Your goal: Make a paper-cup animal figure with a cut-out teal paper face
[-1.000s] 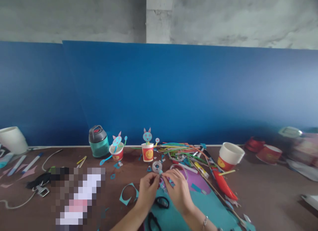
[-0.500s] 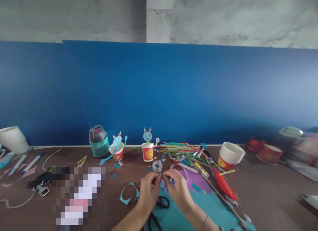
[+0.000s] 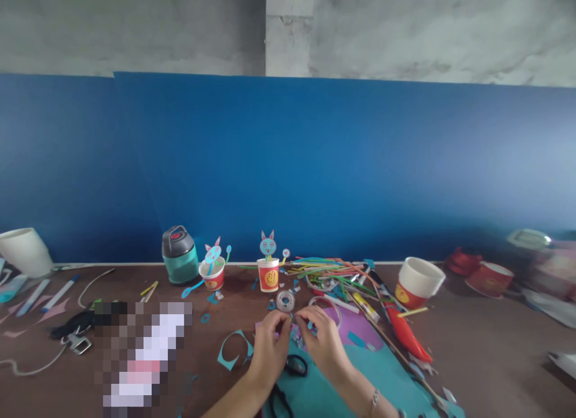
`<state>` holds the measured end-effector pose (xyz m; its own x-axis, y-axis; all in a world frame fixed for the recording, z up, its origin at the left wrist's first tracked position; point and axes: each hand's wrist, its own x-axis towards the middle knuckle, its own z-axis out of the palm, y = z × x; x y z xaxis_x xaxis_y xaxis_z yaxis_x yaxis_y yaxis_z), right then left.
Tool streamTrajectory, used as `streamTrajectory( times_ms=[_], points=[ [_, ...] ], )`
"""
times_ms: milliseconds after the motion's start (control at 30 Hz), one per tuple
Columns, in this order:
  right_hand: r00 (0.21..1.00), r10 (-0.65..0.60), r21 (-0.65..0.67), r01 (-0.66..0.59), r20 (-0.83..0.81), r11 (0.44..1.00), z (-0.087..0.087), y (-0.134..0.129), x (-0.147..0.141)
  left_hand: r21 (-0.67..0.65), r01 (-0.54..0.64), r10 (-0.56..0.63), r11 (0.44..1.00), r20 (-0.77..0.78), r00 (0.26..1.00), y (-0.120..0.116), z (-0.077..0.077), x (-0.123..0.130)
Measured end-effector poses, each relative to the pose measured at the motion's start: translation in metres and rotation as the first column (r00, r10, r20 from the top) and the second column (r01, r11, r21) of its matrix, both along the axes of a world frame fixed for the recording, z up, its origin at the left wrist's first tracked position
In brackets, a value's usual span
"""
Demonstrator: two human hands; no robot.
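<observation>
My left hand [image 3: 271, 344] and my right hand [image 3: 321, 336] meet fingertip to fingertip above the teal paper [image 3: 333, 388]. Both are pinched closed on something tiny at their tips, too small to make out. Just beyond the fingers lies a roll of clear tape [image 3: 285, 300]. Black-handled scissors [image 3: 296, 365] rest on the teal paper below my hands, partly hidden by my left wrist. Past the tape stands a red and white paper cup [image 3: 269, 274] with a blue paper cat face [image 3: 268, 246] rising from it. Purple paper [image 3: 355, 322] shows beside my right hand.
A second decorated cup [image 3: 213, 276] and a teal flask [image 3: 180, 267] stand at back left. Colored pipe cleaners [image 3: 335, 271] are heaped behind my right hand. Stacked cups [image 3: 417, 280] and a red pouch [image 3: 407, 334] lie right. A cut teal scrap [image 3: 229, 363] lies left.
Hardly anything differs. My hands keep the same pinched pose, and the whole view has shifted very slightly.
</observation>
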<state>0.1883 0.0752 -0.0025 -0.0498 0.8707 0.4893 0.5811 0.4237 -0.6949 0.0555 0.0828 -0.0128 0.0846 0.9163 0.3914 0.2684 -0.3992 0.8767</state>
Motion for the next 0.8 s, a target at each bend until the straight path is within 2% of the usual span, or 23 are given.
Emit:
streamTrajectory(
  times_ms=[233,433,800],
  points=[
    [0.996,-0.011,0.048,0.007,0.085,0.999,0.0014,-0.0019,0.001,0.031,-0.007,0.008,0.999,-0.021,1.0,0.0021,-0.0035,0.0008],
    [0.999,0.019,0.038,-0.02,0.029,0.999,0.0007,-0.0007,0.001,0.043,-0.027,0.028,0.999,-0.027,0.999,0.001,-0.0033,0.001],
    [1.0,-0.021,0.011,0.021,0.008,1.0,-0.0004,-0.0007,-0.0014,0.039,0.0,0.0,0.999,0.018,1.0,0.0007,-0.0022,0.0008]
  ],
)
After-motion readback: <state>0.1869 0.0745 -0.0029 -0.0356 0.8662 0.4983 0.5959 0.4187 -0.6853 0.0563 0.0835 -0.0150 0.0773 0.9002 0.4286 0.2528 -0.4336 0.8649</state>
